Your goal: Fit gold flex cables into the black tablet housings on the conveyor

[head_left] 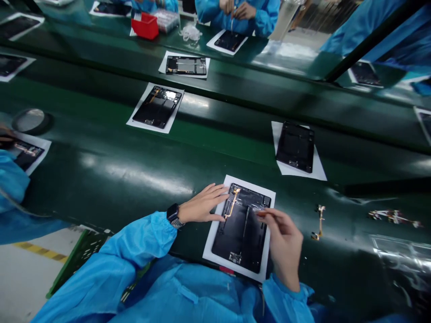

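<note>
Dark green conveyor belt (111, 166), glossy under the lights, carrying white paper sheets (213, 244) each with an open black tablet chassis (243, 228) on top; loose orange flex cables (319, 222) lie directly on the belt, beside clear plastic film (400, 255).

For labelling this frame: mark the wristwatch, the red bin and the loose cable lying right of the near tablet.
wristwatch (173, 213), head view, on its dark face.
red bin (145, 25), head view, on its front wall.
loose cable (319, 222), head view, on its middle stretch.
</note>
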Available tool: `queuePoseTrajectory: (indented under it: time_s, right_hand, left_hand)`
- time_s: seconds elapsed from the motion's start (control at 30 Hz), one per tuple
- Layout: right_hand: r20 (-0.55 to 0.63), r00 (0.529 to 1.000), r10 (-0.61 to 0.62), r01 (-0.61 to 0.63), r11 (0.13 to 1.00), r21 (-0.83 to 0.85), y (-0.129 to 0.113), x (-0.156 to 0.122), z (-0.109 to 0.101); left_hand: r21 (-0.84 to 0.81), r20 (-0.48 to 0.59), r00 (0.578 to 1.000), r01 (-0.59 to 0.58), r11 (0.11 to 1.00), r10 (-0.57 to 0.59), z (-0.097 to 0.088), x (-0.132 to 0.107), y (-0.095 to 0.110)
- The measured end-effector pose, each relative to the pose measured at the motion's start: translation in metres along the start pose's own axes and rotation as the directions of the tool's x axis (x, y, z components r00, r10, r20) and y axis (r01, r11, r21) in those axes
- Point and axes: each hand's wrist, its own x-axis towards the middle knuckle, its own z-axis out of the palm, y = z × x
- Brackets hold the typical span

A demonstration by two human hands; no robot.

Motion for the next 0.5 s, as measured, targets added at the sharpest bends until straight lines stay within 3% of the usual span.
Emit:
queuePoseTrajectory:
  time_s: [0.03,0.1,0.17,0.23,0.33,0.43,0.5]
  right_hand:
    - [-0.061,0.996,0.069,-0.060,0.989,0.134,0.003,0.004,-0.008]
    - [-0.070,0.982,0.176,-0.141,0.928,0.345,0.009,0.012,-0.021]
    - [0.000,0.970,0.241,-0.217,0.870,0.443,0.012,0.018,-0.031]
    - [0.057,0.960,0.275,-0.271,0.849,0.454,0.013,0.023,-0.042]
    - [0.014,0.970,0.242,-0.232,0.913,0.335,0.021,0.036,-0.066]
    - [-0.230,0.966,0.118,-0.123,0.992,-0.006,0.039,0.064,-0.104]
    - [-0.359,0.933,0.019,-0.126,0.953,-0.276,0.055,0.087,-0.132]
  left_hand:
    - [-0.010,-0.035,0.999,0.014,1.000,-0.014,-0.001,0.003,0.000]
    - [-0.011,-0.101,0.994,0.038,0.999,-0.039,-0.003,0.014,0.001]
    - [0.036,-0.128,0.991,0.038,0.999,-0.033,-0.005,0.033,0.001]
    - [0.118,-0.090,0.995,0.042,0.992,-0.031,-0.006,0.057,-0.001]
    - [0.224,0.024,0.994,0.100,0.970,-0.108,-0.007,0.093,-0.007]
    - [0.254,0.097,0.987,0.100,0.962,-0.129,-0.010,0.115,-0.012]
    - [0.254,0.137,0.985,0.070,0.965,-0.107,-0.013,0.122,-0.014]
